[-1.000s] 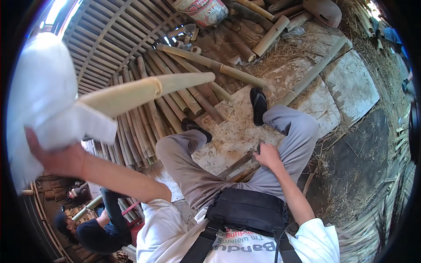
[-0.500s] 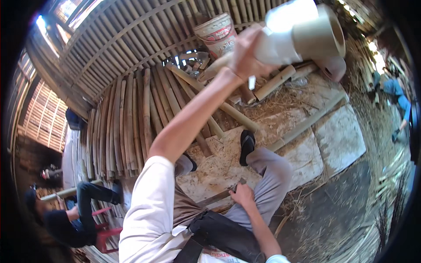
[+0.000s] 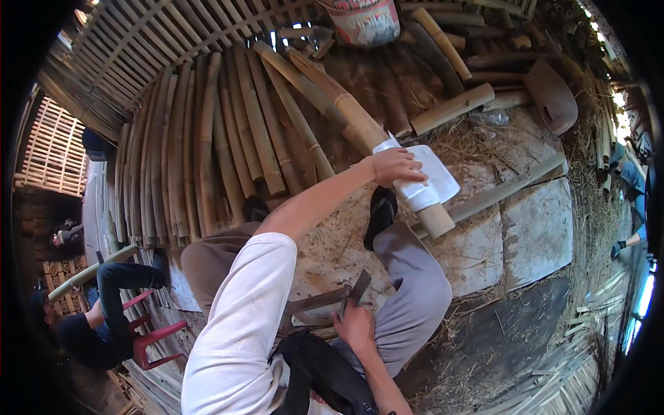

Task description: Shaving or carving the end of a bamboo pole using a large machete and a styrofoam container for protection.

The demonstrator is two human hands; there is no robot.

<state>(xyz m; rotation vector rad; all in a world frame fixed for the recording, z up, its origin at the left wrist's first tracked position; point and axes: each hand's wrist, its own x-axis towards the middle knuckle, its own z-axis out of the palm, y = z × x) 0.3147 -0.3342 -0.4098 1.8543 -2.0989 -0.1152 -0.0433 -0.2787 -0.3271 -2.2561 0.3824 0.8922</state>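
Note:
My left hand is closed over a white sheet wrapped around a bamboo pole. The pole slants from the far pile down to a cut end near my right knee. A smooth, flat white panel juts out to the right of the wrap. My right hand is closed in front of my lap around a dark, flat, blade-like tool, its tip pointing up and away. Next to it lies a dark bar; I cannot tell whether the two are joined.
Many bamboo poles lie side by side at left. A paint bucket stands at the back. Short bamboo pieces lie at far right, and a thin pole crosses the pale slabs. Someone sits on a red chair at left.
My left hand has come down and nearer from the far right, with the white sheet now around the bamboo pole. My right hand shifted slightly left and nearer; its tool now points upward.

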